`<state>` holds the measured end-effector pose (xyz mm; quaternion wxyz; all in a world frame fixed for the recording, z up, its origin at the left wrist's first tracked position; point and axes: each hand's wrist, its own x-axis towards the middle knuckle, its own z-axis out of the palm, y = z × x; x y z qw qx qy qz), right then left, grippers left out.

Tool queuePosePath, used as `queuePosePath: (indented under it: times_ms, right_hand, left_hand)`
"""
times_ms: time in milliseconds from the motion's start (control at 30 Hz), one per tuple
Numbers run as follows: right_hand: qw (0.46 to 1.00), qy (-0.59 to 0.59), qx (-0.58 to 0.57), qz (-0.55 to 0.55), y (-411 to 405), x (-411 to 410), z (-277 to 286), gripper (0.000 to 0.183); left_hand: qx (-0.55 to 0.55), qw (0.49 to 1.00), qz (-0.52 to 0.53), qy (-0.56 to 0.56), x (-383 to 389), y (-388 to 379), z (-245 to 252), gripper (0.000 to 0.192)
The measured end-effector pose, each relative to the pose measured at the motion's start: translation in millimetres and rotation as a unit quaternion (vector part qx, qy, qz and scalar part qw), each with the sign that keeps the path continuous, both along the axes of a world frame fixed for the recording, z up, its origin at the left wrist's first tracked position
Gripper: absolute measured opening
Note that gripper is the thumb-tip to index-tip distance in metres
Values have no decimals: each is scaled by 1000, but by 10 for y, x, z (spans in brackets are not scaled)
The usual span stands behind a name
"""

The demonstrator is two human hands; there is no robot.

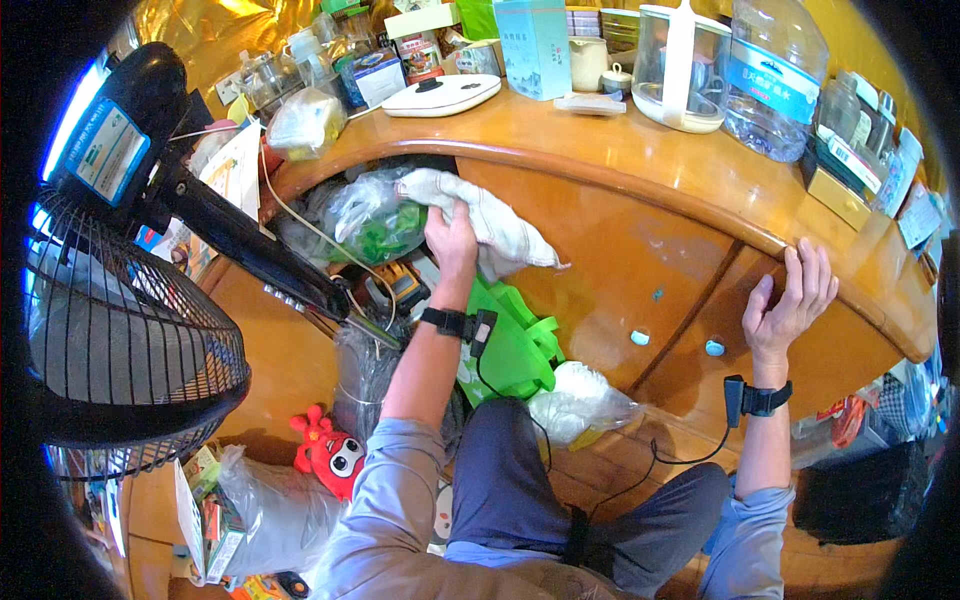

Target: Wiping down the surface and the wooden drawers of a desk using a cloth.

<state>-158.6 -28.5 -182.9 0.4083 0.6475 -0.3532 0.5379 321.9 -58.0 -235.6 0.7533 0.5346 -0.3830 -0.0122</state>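
My left hand (452, 238) grips a white cloth (499, 214), its fingers partly hidden under the folds. The cloth hangs before an open recess beneath the curved wooden counter. A clear plastic bag with something green inside (386, 229) lies just left of that hand, in the recess. Below the hand are a yellow and black object (401, 289) and a green bag (510, 352). My right hand (791, 300) rests with spread fingers against the rounded edge of the wooden counter (675, 176) and holds nothing.
A black electric fan (135, 322) stands close on the left. Along the counter top are a white lid (442, 96), a blue box (532, 49), a clear pitcher (679, 67) and a large water bottle (772, 82). A white plastic bag (581, 397) and a red plush toy (334, 457) lie lower down.
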Motion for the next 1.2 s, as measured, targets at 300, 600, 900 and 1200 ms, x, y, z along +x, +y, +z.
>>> queuePosePath:
  times_ms: [300,600,900,1200]
  right_hand:
    - [1000,2,-7,9,-10,-2,-6,52]
    - [1000,5,-5,4,15,-13,-27,52]
    - [1000,12,-10,-17,-19,-41,17,53]
    - [999,25,-19,-25,-59,-72,-12,54]
  left_hand:
    - [188,980,69,2,-178,135,-860,35]
    - [286,955,71,-41,-70,163,-1293,40]
    - [512,856,62,-30,194,297,-2321,52]
    - [562,826,24,43,221,446,-2508,36]
